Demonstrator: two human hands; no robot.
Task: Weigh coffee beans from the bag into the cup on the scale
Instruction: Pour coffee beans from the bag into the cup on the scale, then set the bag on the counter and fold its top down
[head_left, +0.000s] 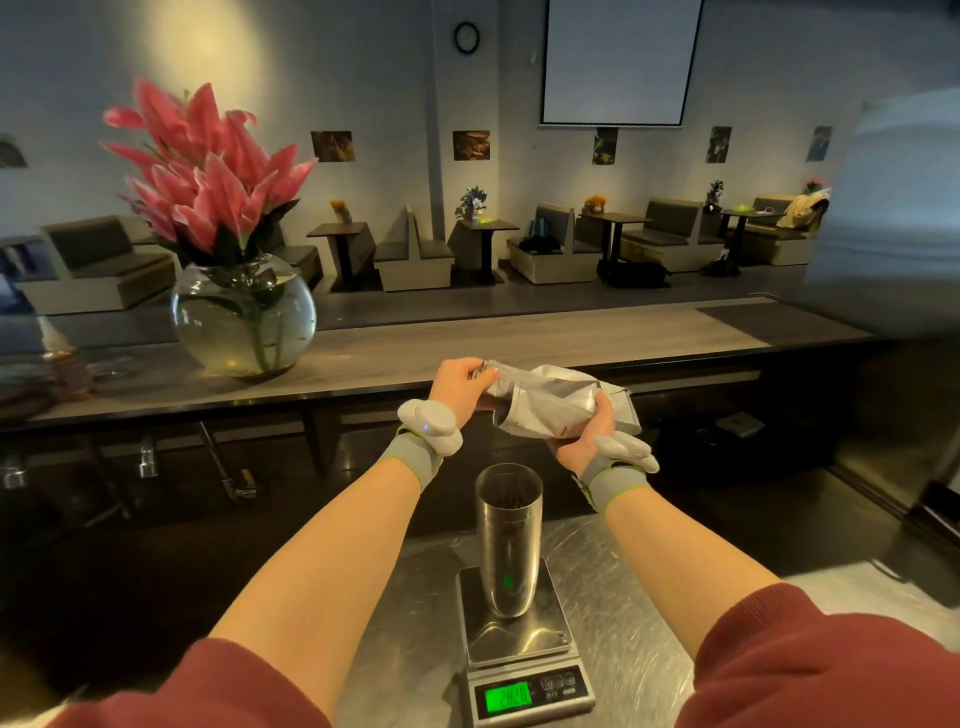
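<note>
Grey upholstered booth seats (415, 254) and small dark square tables (340, 231) line a pale wall (363, 78) under a round black clock (466, 37).

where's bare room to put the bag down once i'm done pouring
The steel worktop is bare right of the scale, under your right hand holding the bag; a narrower strip lies to the scale's left. The wooden counter is open right of the vase; its left end is cluttered.
</note>
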